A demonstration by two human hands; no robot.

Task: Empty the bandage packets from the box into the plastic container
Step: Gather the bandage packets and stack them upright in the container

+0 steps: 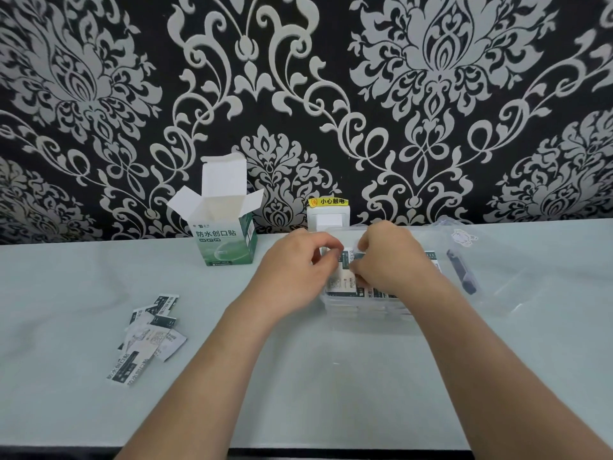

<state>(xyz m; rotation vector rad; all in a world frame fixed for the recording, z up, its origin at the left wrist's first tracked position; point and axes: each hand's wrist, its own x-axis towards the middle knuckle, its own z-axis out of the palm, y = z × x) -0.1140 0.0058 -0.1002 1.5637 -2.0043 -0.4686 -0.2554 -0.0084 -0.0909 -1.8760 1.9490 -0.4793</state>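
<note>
Nearest, two bare forearms reach out over the pale table (331,393). A little farther on, to the left, a loose pile (146,336) of bandage packets lies on the table, well apart from everything else. Beyond it, near the middle, stands the clear plastic container (365,308), and both hands meet over it. The left hand (295,263) is curled, thumb and forefinger drawn together at the edge of the stacked packets (343,280) inside, but whether it really holds one cannot be told. The right hand (391,260) is curled too, its thumb and fingertips pinching a packet of that stack. Just right of the container lies a clear lid (491,270) with a dark clasp. Farther back on the left, the box (225,242) stands upright with its flaps open, and its inside is hidden. Behind the hands, a white wall socket (326,219) sits against the patterned wallpaper (431,94).

The job looks well under way. Several packets already lie in the container, the box seems to have been emptied, and the loose pile on the table is what appears left to move.
</note>
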